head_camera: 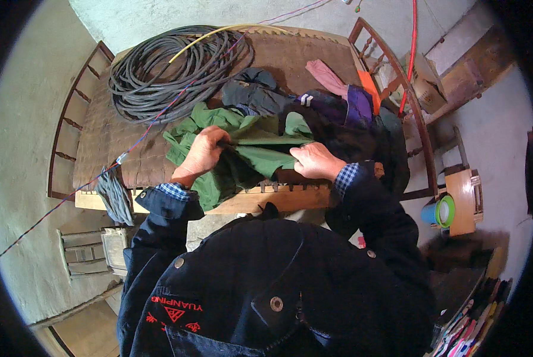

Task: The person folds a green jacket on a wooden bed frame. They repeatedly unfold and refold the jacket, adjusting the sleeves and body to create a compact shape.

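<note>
A crumpled green cloth garment [260, 157] is stretched between my hands above the near edge of a wooden bed frame [289, 200]. On its left part, my left hand [205, 151] pinches a fold. My right hand [316, 159] grips its right edge, fingers curled inward. Between the two hands the fabric is pulled into a taut ridge, and part of it hangs over the bed's near rail. Just beyond lie a dark grey garment [257, 93] and a dark garment with purple parts [358, 105]. Which part of the green garment I hold cannot be made out.
A big coil of black cable or hose [137, 85] lies on the brown mattress [289, 53]. A red-and-blue cord [88, 182] crosses at left, near a hanging grey cloth [114, 201]. Wooden headboards [416, 134] bound the bed. At right, a wooden chair [463, 201] stands beside colored basins [445, 212].
</note>
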A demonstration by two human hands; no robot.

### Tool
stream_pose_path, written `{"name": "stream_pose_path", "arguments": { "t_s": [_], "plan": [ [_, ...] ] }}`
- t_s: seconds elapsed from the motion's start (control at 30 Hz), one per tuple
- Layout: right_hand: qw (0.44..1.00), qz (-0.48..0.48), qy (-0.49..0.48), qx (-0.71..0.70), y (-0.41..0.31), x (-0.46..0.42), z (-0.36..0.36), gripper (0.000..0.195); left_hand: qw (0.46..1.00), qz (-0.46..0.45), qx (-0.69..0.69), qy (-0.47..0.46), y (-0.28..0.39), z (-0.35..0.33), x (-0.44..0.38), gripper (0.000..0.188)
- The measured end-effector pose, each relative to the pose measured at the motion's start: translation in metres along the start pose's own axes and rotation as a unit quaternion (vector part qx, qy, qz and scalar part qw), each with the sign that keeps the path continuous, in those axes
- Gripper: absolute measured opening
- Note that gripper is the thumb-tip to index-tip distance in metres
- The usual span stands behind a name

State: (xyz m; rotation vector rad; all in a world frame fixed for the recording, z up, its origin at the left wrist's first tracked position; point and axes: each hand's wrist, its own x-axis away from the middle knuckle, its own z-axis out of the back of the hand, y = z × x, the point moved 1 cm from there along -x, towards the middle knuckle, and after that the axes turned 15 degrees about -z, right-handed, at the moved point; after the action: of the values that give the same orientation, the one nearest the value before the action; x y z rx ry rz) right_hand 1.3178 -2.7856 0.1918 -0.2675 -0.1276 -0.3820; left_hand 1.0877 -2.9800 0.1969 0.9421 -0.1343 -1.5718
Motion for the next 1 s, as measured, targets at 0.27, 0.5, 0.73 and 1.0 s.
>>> {"name": "stream_pose_path", "arguments": {
  "t_s": [0.27,0.5,0.73,1.0],
  "plan": [
    [0.974,0.08,0.14,-0.16,-0.014,0.016,0.027,0.016,0.999,0.004,0.051,0.008,-0.002,-0.001,0.005,0.036],
    [0.958,0.146,0.23,-0.091,-0.017,-0.006,0.048,0.016,0.995,-0.006,0.103,-0.012,0.007,-0.001,0.003,0.032],
    [0.989,0.102,0.087,-0.065,-0.023,-0.031,0.036,0.062,0.985,-0.027,0.17,-0.01,0.001,0.003,0.014,0.03],
    [0.981,0.123,0.143,-0.048,-0.013,-0.054,0.01,0.014,0.996,0.01,0.082,0.034,0.004,0.014,0.009,0.027]
  ]
}}
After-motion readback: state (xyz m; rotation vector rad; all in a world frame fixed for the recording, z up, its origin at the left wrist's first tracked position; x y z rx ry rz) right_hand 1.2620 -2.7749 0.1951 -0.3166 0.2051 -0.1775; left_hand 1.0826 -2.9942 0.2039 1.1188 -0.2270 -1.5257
